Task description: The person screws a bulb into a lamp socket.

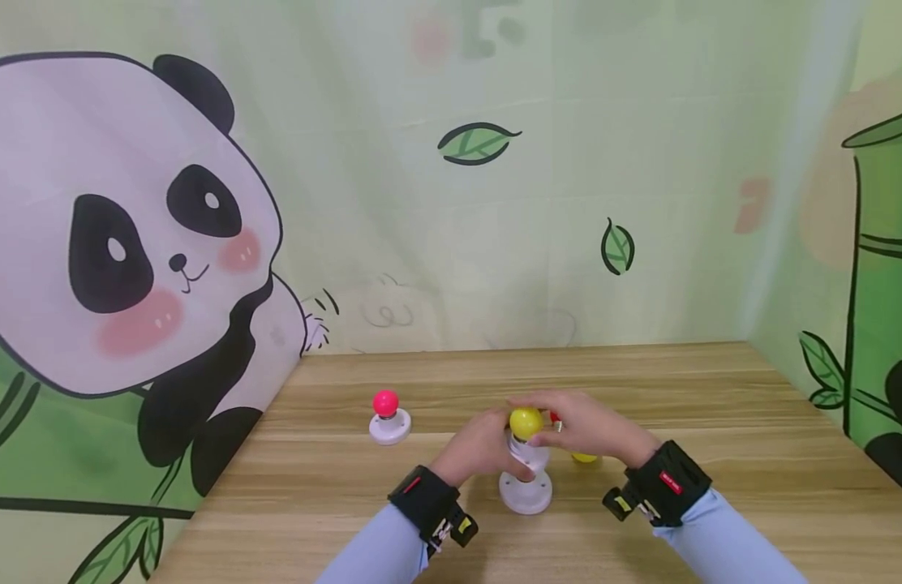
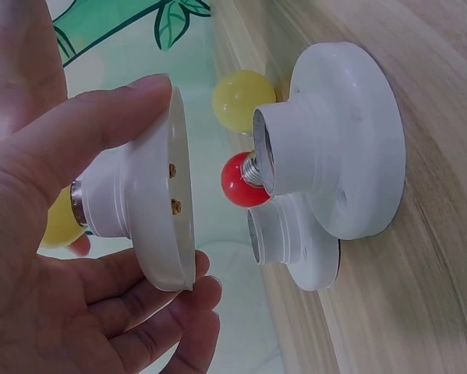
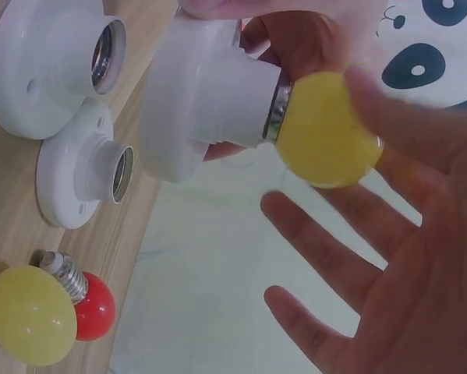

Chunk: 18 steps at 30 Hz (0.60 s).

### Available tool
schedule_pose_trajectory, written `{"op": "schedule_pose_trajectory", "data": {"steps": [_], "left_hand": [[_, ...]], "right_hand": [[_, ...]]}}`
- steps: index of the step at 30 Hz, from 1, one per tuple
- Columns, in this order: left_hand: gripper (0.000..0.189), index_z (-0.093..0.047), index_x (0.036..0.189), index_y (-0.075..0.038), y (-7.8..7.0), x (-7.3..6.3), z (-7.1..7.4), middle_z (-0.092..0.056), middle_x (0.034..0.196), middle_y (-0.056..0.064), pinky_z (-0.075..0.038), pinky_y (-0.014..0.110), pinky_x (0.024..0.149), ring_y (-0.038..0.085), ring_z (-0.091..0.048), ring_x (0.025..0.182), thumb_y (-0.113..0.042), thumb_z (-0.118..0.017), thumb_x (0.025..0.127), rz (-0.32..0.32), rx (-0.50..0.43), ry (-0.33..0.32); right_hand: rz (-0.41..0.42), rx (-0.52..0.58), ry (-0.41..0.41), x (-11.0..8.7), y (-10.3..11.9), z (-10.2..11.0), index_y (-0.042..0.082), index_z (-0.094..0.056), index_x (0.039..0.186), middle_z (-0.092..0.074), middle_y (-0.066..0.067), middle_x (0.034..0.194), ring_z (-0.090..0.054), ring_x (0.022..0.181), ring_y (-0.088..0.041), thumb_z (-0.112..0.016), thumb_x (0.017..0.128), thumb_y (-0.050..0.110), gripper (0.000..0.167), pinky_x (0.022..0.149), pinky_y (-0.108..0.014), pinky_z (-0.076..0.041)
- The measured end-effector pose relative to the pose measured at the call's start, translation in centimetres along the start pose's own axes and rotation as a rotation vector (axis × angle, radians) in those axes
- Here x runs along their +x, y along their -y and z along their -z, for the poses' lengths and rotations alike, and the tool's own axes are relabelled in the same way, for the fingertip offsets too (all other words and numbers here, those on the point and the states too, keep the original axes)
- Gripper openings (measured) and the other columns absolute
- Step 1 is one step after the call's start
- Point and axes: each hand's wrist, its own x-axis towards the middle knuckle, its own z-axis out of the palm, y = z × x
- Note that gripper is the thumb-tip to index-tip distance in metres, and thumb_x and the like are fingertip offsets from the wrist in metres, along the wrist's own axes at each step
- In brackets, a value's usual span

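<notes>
My left hand [image 1: 480, 442] grips a white lamp holder [image 2: 159, 195] by its round base, thumb on one side and fingers on the other, above the table. Two brass screws show on the base's underside. A yellow light bulb [image 3: 327, 132] sits in this holder, with part of its metal screw cap visible at the socket's mouth. My right hand [image 1: 593, 426] pinches the bulb between thumb and forefinger, while its other fingers spread apart. Below stands a bare white lamp holder [image 1: 526, 496], and beyond it another bare one [image 2: 319, 245], its socket facing up.
A loose yellow bulb [image 3: 30, 315] and a red bulb [image 3: 95, 308] lie together on the wooden table [image 1: 677, 381], right of the bare holders. Farther left stands a lamp holder [image 1: 390, 430] with a pink-red bulb [image 1: 385, 403] in it. A panda-printed cloth [image 1: 393, 203] hangs behind.
</notes>
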Motion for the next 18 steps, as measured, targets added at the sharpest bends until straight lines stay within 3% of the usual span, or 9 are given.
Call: {"op": "schedule_pose_trajectory", "data": {"steps": [4, 9, 13, 18], "left_hand": [[0.063, -0.063, 0.114, -0.016, 0.1, 0.1, 0.0, -0.067, 0.102, -0.005, -0.050, 0.027, 0.077, 0.010, -0.061, 0.087, -0.028, -0.091, 0.059, -0.004, 0.003, 0.008], [0.056, -0.064, 0.105, -0.016, 0.1, 0.2, 0.1, -0.067, 0.096, -0.005, -0.049, 0.025, 0.072, 0.009, -0.059, 0.081, -0.028, -0.092, 0.059, 0.007, -0.009, 0.018], [0.053, -0.064, 0.103, -0.016, 0.1, 0.1, 0.2, -0.067, 0.094, -0.006, -0.049, 0.024, 0.070, 0.008, -0.059, 0.080, -0.028, -0.092, 0.059, 0.015, -0.028, 0.025], [0.051, -0.064, 0.100, -0.017, 0.2, 0.1, 0.3, -0.066, 0.091, -0.008, -0.048, 0.023, 0.069, 0.007, -0.058, 0.078, -0.029, -0.092, 0.059, 0.008, -0.034, 0.026]], "right_hand": [[-0.131, -0.051, -0.070, 0.2, 0.4, -0.4, 0.011, -0.056, 0.131, -0.067, -0.007, 0.118, -0.065, 0.098, -0.021, -0.070, 0.084, 0.048, 0.061, 0.076, -0.035, -0.054], [-0.299, -0.092, -0.148, 0.8, 1.0, -0.8, 0.020, -0.059, 0.097, -0.065, 0.004, 0.083, -0.055, 0.064, -0.010, -0.074, 0.074, 0.059, 0.048, 0.053, -0.027, -0.044], [-0.342, -0.124, -0.185, 0.9, 1.4, -0.9, 0.021, -0.057, 0.087, -0.056, 0.008, 0.068, -0.048, 0.053, -0.011, -0.075, 0.071, 0.062, 0.048, 0.045, -0.027, -0.037], [-0.327, -0.186, -0.211, 1.1, 1.6, -1.0, 0.019, -0.057, 0.085, -0.054, 0.008, 0.065, -0.046, 0.051, -0.010, -0.074, 0.072, 0.062, 0.048, 0.045, -0.025, -0.035]]}}
